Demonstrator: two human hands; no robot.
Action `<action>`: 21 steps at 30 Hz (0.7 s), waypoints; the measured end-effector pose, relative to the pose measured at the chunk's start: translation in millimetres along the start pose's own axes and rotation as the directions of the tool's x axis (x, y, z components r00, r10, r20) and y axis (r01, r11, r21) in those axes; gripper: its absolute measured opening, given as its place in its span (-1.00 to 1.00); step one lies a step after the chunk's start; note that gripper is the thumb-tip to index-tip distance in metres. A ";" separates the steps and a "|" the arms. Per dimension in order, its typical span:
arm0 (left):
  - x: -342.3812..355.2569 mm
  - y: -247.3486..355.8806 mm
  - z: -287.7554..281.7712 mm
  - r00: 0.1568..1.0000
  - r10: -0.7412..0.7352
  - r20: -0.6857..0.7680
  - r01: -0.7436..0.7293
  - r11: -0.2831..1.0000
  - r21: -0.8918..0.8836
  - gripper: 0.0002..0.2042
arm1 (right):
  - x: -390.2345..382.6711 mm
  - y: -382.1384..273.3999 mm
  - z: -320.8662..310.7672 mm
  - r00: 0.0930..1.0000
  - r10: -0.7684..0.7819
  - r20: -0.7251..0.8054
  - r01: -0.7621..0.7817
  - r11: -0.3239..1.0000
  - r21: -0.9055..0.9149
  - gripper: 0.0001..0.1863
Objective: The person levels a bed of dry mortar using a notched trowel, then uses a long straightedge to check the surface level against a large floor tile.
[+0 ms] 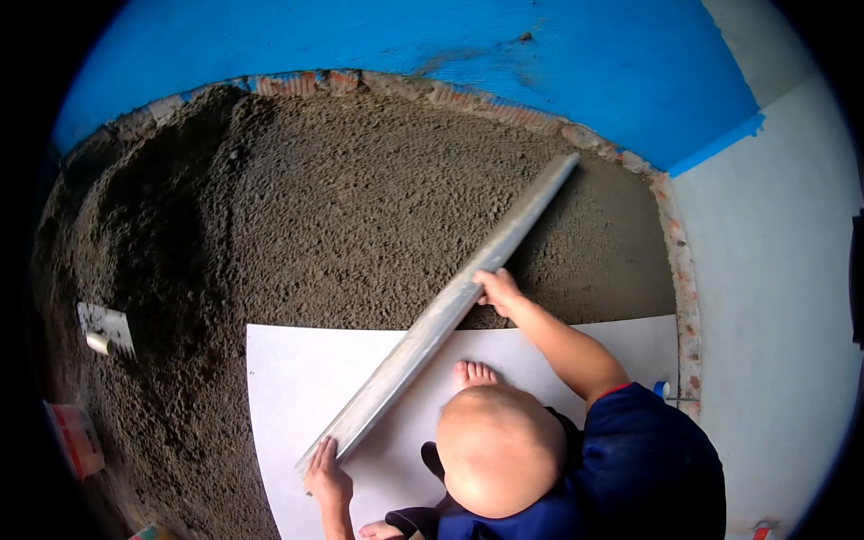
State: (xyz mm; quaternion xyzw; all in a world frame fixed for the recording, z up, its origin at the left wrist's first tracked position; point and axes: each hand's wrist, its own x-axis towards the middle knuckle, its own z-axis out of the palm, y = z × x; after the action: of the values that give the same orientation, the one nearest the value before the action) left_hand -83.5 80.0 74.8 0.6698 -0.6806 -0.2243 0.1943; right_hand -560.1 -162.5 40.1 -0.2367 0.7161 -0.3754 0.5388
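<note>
A long grey metal screed bar [432, 324] lies diagonally, from the white board at lower left to the sandy mortar [360, 207] at upper right. My left hand [328, 474] is closed on its near end, over the board. Around the bar's middle, at the far edge of the board, my right hand [498, 290] is closed too. To the right of the bar the mortar surface [612, 243] looks smooth and flat; on its left the surface is coarse and crumbly. The far end of the bar rests near the brick edging.
My knee and bare foot [474, 373] are over the white board [288, 378]. A flat trowel [106, 329] lies on mortar at left, below a heap [135, 216]. Behind it stands a red-and-white container [76, 439]. Exposed brick [688, 297] borders the blue wall [405, 36] and grey wall [774, 270].
</note>
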 end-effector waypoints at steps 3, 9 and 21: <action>34.8 31.1 12.9 0.981 0.141 0.132 -0.135 0.990 -0.049 -0.60 | -4.7 5.7 -70.0 0.965 0.057 -0.256 -0.053 0.998 0.020 -0.65; 62.8 59.5 26.9 0.936 0.283 0.211 -0.273 0.959 -0.074 -0.63 | -48.4 38.8 -153.2 0.913 0.079 -0.401 -0.027 0.991 0.134 -0.62; -10.7 -8.7 -29.1 0.996 -0.036 0.079 0.032 0.998 0.048 -0.53 | -44.4 42.6 -7.7 0.993 0.028 -0.114 -0.021 0.998 0.060 -0.65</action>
State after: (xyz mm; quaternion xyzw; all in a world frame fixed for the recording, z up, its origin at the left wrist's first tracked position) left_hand -59.6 89.3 94.3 0.6761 -0.6814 -0.2385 0.1474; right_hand -551.0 -101.5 33.8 -0.1898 0.7374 -0.4025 0.5082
